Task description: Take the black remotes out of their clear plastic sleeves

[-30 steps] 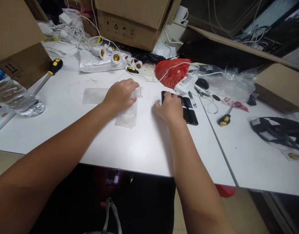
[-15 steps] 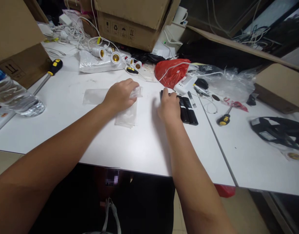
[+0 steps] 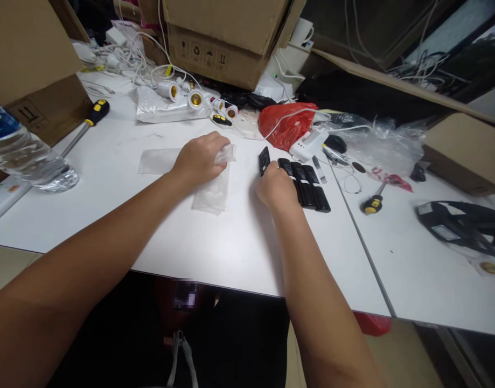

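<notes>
My left hand [image 3: 202, 157] is closed on a thin clear plastic bag [image 3: 231, 153], its open end poking out past the fingers. Beneath that hand, more flat clear bags [image 3: 210, 195] lie on the white table. My right hand [image 3: 276, 186] grips a slim black remote control [image 3: 264, 159], tilted up so that its buttoned face shows at the far end; its near end is hidden by the hand. Just to the right, several black remote controls [image 3: 322, 198] lie side by side, backs up, with white labels.
Behind are a red plastic bag [image 3: 285, 124], a white power strip [image 3: 309, 144], lamp sockets [image 3: 196, 99] and a large cardboard box [image 3: 215, 54]. A water bottle [image 3: 33, 156] and a screwdriver [image 3: 97, 112] are at left. Another screwdriver [image 3: 372, 203] and a black coil [image 3: 453, 223] lie right.
My right hand has lifted a remote control off the row, drawn it slightly left and tipped it up. My left hand stays with the plastic bag. The view has shifted slightly.
</notes>
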Demonstrator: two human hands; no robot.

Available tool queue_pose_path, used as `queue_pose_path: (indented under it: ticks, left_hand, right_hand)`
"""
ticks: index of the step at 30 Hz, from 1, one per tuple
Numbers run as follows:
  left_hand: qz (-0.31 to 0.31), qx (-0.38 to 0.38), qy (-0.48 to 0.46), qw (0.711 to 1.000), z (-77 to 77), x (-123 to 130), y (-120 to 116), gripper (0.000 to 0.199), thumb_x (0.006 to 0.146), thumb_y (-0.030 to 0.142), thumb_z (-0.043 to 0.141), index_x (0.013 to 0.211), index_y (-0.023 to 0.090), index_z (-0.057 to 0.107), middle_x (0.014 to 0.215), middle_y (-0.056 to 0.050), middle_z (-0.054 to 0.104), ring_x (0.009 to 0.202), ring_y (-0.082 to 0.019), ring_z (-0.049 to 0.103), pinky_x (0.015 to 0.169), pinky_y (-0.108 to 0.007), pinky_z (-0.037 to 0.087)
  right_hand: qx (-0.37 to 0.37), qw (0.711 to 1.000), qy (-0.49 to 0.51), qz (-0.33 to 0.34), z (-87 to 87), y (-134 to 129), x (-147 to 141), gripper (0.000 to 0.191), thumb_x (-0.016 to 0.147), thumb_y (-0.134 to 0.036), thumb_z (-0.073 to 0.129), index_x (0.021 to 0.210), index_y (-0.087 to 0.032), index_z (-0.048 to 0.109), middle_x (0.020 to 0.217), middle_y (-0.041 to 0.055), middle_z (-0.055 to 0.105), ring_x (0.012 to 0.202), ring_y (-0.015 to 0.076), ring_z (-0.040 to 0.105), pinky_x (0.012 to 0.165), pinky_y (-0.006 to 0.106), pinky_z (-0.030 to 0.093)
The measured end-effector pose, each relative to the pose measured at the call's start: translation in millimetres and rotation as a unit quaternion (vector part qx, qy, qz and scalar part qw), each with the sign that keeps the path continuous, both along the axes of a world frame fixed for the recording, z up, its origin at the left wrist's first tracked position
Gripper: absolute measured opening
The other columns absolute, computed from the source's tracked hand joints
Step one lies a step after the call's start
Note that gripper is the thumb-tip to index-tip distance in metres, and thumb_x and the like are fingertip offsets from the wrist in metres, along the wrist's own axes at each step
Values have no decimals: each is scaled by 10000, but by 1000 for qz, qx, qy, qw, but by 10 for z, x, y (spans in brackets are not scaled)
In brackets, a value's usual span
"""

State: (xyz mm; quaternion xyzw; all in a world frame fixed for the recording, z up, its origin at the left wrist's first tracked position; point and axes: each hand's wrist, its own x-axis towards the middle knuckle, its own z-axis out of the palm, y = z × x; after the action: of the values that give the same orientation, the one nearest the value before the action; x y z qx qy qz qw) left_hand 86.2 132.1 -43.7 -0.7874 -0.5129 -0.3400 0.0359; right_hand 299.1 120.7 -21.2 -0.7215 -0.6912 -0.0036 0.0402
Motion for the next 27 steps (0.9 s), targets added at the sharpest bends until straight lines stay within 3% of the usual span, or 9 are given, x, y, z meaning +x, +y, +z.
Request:
queue_pose_path:
  ticks: [3,5,6,10,11,13,18,22,27]
  left_hand:
    - [4,-12,-4,1000,-10,-23,16,405,856,117,731,1243,207,652,1166,-76,690,1053,-286,670,923,-380,530]
    - [9,-14,-7,1000,-19,-45,33,396,862,123,722,1239,218,648,1165,-76,687,1058,-293,666,933,-391,532]
    - [13,-13,-10,1000,-24,-57,43,390,861,123,719,1232,225,648,1163,-76,687,1057,-295,664,934,-396,533]
    - [32,4,-20,999,-50,-108,86,361,854,130,724,1191,239,655,1145,-79,687,1049,-297,656,928,-402,537]
    - [36,9,-22,999,-58,-119,96,356,853,141,732,1186,238,655,1142,-81,687,1051,-298,653,928,-402,537]
    - [42,13,-24,999,-74,-140,114,352,853,169,751,1186,231,655,1151,-88,682,1063,-304,646,935,-408,534]
    - [56,-4,-22,998,-90,-175,145,373,858,207,776,1205,209,642,1210,-124,649,1139,-345,620,981,-446,500]
    - [57,13,-25,998,-88,-185,160,370,841,220,785,1184,222,646,1197,-114,660,1129,-343,612,969,-445,495]
    - [43,21,-15,999,-104,-173,165,346,849,225,753,1182,197,661,1197,-134,667,1144,-363,606,965,-464,482]
  right_hand:
    - [91,991,99,-12,13,74,64,302,965,-145,551,1255,-65,576,1113,246,715,1080,366,721,950,496,564]
    - [161,956,245,-10,23,148,123,239,960,-232,610,1181,-140,591,1039,161,726,975,304,749,898,460,608]
    - [184,922,340,-9,28,187,150,222,945,-274,643,1136,-176,585,997,113,722,888,264,758,835,430,636]
    - [194,735,650,-16,32,314,213,324,834,-357,762,1008,-250,511,833,-29,659,586,131,689,558,279,636]
    - [189,702,686,-16,27,334,217,350,811,-361,779,990,-256,496,802,-50,640,548,111,665,514,242,613]
    - [179,666,724,-22,9,357,214,378,783,-366,791,948,-260,468,753,-79,604,494,83,626,440,184,554]
    - [135,645,752,-33,-54,342,166,342,757,-337,748,864,-250,435,692,-106,559,422,65,574,342,154,447]
    - [113,650,751,-19,-84,315,116,283,737,-287,720,847,-234,464,690,-94,578,399,60,556,327,151,419]
    - [81,662,745,6,-88,292,85,341,721,-302,765,857,-237,459,698,-90,567,389,65,542,309,159,386]
